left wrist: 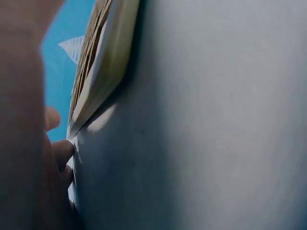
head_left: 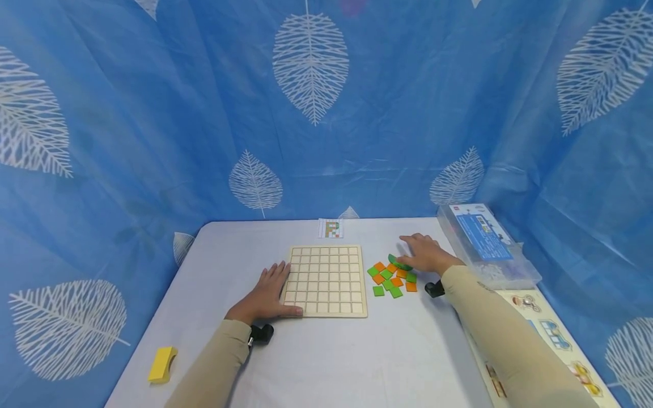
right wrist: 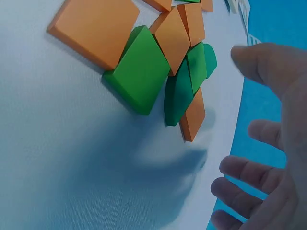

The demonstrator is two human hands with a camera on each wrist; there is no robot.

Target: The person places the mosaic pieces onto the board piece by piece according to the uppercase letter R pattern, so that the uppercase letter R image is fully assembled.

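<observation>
A wooden grid board [head_left: 326,277] lies flat on the white table with its squares bare. My left hand [head_left: 266,293] rests along its left edge, fingers straight, thumb at the near left corner. In the left wrist view the board's edge [left wrist: 108,72] rises beside the fingers. Right of the board lies a loose cluster of orange tiles [head_left: 411,287] and green tiles [head_left: 378,290], with darker green rounded pieces [head_left: 393,259] at its far side. Over that far side hovers my right hand [head_left: 427,255], fingers spread and loosely bent, holding nothing; the right wrist view shows its thumb [right wrist: 259,60] apart from the tiles.
A small pattern card [head_left: 330,228] lies behind the board. At the back right stands a clear plastic box [head_left: 490,272] with a blue label. A picture puzzle board [head_left: 548,317] lies along the right edge, partly under the right sleeve. A yellow block [head_left: 161,365] sits front left.
</observation>
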